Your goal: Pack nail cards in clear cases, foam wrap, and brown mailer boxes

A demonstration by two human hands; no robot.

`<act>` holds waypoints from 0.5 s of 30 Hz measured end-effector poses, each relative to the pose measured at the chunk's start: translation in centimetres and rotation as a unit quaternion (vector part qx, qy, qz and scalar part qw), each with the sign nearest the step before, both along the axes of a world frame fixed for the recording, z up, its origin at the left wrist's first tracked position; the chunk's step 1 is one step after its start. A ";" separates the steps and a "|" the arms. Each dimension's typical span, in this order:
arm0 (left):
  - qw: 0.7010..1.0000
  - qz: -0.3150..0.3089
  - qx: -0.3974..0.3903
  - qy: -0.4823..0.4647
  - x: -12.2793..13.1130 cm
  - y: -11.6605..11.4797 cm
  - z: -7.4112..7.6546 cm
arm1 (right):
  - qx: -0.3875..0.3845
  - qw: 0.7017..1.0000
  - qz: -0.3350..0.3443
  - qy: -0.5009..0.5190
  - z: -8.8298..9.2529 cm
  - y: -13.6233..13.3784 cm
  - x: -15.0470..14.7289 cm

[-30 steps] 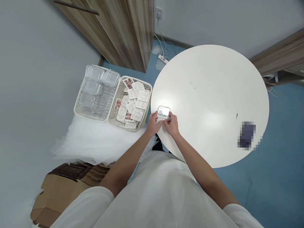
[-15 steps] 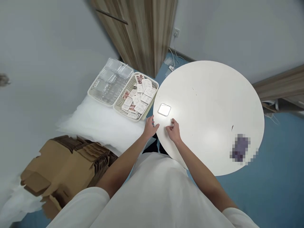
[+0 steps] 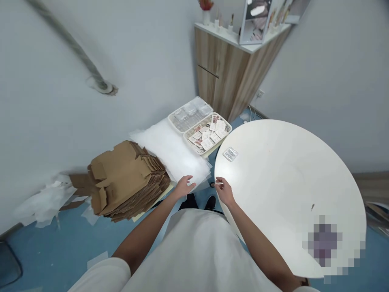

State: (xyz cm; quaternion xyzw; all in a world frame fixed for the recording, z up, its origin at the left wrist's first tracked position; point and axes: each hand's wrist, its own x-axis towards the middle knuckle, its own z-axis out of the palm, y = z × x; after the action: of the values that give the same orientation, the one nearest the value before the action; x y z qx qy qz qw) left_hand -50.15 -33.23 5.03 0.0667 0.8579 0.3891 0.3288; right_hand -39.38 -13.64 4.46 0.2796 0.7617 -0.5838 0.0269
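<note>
Right hand (image 3: pixel 224 191) at the left edge of the round table (image 3: pixel 282 182), fingers loosely curled, nothing visible in them. Left hand (image 3: pixel 184 187), fingers parted and empty, by the near edge of the white sheets (image 3: pixel 170 148); contact cannot be told. Beyond, the small clear case (image 3: pixel 230 154) lies near the table's left edge, apart from both hands. Farther, a basket (image 3: pixel 229 128) of printed cards (image 3: pixel 208 143).

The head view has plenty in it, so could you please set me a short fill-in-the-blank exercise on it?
The round table bearing the clear case is coloured ____.
The stacked cardboard is coloured ____.
Of the left hand and right hand, the ____ is nearer the clear case.
The left hand holds ____.

Missing words: white; brown; right; nothing.
</note>
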 end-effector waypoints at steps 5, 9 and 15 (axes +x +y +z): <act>0.998 0.018 0.032 0.046 -2.5 -1.3 2.6 | 0.013 0.995 0.097 0.012 0.0 -2.0 -3.9; 0.997 0.007 0.050 0.059 -4.5 -3.8 4.4 | 0.031 0.986 0.161 0.006 0.3 -4.8 -8.1; 0.996 -0.007 0.073 0.050 -6.6 -6.8 5.5 | 0.134 0.974 0.185 -0.005 0.1 -8.8 -11.8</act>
State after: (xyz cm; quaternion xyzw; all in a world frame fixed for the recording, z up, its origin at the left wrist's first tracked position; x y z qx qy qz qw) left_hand -56.72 -40.00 10.58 0.1156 0.8424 0.4443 0.2822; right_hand -51.16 -22.40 4.53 0.1373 0.8713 -0.4602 0.1006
